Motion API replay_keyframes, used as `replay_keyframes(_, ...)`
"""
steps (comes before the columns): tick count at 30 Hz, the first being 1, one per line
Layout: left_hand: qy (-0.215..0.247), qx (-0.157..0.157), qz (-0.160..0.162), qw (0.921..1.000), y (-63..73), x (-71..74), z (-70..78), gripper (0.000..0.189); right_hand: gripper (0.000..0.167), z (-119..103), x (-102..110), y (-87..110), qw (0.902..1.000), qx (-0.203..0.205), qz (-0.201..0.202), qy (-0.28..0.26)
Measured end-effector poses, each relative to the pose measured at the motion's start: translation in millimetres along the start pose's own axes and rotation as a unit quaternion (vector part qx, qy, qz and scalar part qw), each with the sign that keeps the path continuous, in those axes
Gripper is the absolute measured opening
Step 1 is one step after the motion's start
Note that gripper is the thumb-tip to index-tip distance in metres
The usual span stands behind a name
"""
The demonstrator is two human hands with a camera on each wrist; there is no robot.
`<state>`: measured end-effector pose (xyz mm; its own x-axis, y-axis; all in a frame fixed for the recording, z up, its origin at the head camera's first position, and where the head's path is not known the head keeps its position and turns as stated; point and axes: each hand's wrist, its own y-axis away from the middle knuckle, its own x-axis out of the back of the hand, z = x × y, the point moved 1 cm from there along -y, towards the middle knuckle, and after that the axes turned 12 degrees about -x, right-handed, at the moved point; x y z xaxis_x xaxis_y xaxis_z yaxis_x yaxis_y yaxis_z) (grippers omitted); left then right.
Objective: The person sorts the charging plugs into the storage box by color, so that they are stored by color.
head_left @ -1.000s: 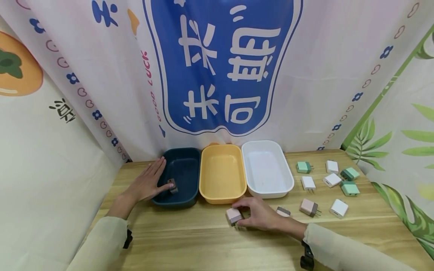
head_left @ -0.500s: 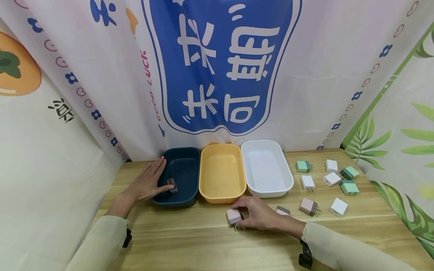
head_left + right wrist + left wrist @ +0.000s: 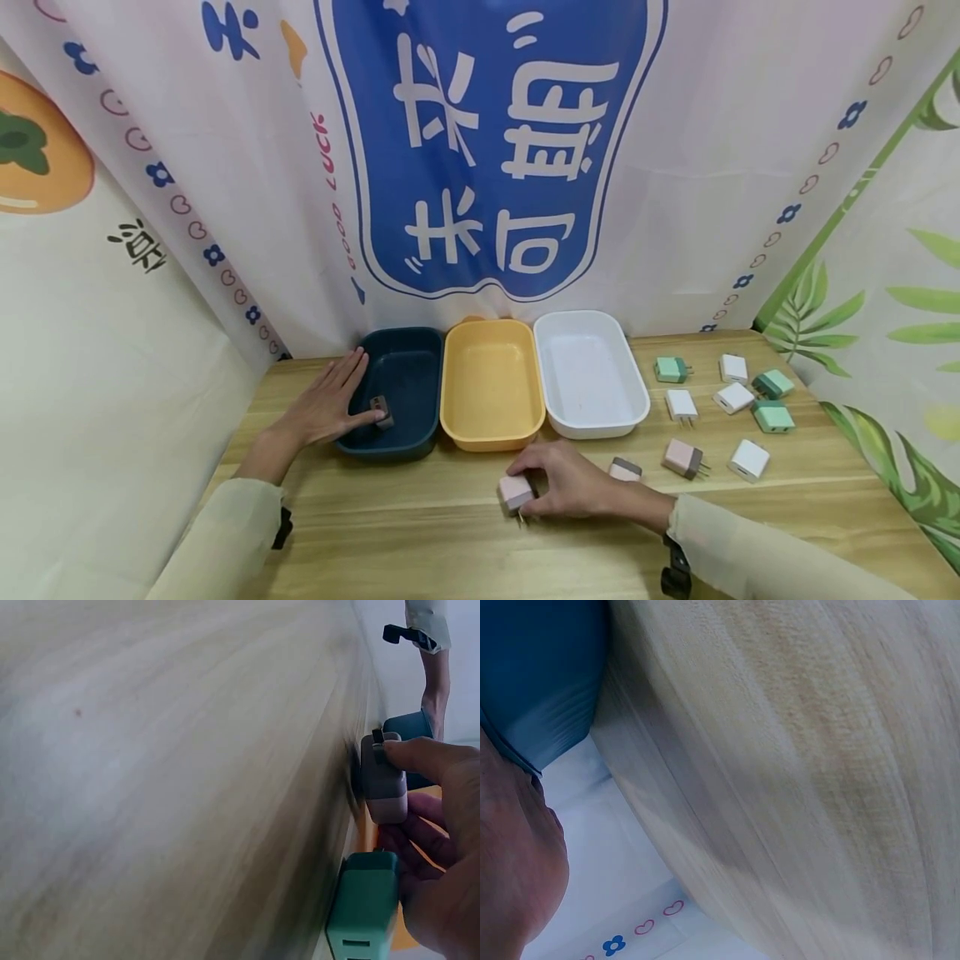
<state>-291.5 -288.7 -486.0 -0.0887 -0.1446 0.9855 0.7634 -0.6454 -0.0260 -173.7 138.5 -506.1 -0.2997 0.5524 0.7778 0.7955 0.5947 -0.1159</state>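
My right hand (image 3: 566,483) pinches a pink-and-grey charger plug (image 3: 514,492) between thumb and fingers, its metal prongs pointing toward the front. In the right wrist view the plug (image 3: 384,780) is close over the wooden table, thumb on its grey end. A green charger plug (image 3: 364,907) lies under that hand, hidden by it in the head view. My left hand (image 3: 322,404) rests on the left rim of the navy bin (image 3: 405,452), fingers straight. Its thumb reaches inside, at a brownish-grey plug (image 3: 382,412) on the bin floor.
A yellow bin (image 3: 492,438) and a white bin (image 3: 600,429) stand beside the navy one, against the printed curtain (image 3: 697,208). Several white, green and pink charger plugs lie on the table's right side, including a pink one (image 3: 682,458) and a pink-and-grey one (image 3: 626,470) by my right wrist.
My right hand has shifted slightly toward the table's front edge with the pink-and-grey charger plug in its fingers. The left hand stays on the navy bin.
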Motion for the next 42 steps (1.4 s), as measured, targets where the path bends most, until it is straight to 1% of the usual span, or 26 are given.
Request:
replay_keyframes(5,-0.005,0.000,0.003,1.0000,-0.3,0.6,0.6,0.111,0.043,-7,2,0.8,0.9996,0.027,-0.007,-0.009)
replay_keyframes(11,-0.009,0.003,-0.002,1.0000,-0.3,0.5,1.1,0.111,0.044,-16,3,-0.6,0.9976,0.069,0.002,-0.008)
replay_keyframes(16,-0.006,0.005,-0.005,1.0000,0.3,0.8,0.0,0.112,0.045,-22,4,-2.2,0.9960,0.089,0.002,-0.011)
replay_keyframes(23,-0.003,0.005,-0.006,1.0000,0.5,0.9,-1.0,0.112,0.045,-29,9,-9.5,0.9942,0.104,0.011,-0.024)
replay_keyframes(29,-0.009,0.003,0.000,1.0000,0.3,0.0,-0.2,0.111,0.043,-34,15,-20.3,0.9926,0.117,0.022,-0.022)
replay_keyframes(32,-0.011,0.002,0.000,0.9999,0.4,0.0,0.4,0.111,0.043,-35,16,-25.3,0.9928,0.115,0.022,-0.025)
replay_keyframes(36,-0.011,0.004,-0.006,0.9999,1.2,-0.9,0.2,0.111,0.043,-38,16,-32.0,0.9925,0.116,0.022,-0.032)
replay_keyframes(42,-0.009,0.001,0.002,1.0000,0.8,-1.2,0.2,0.111,0.043,-43,17,-45.7,0.9922,0.112,0.030,-0.047)
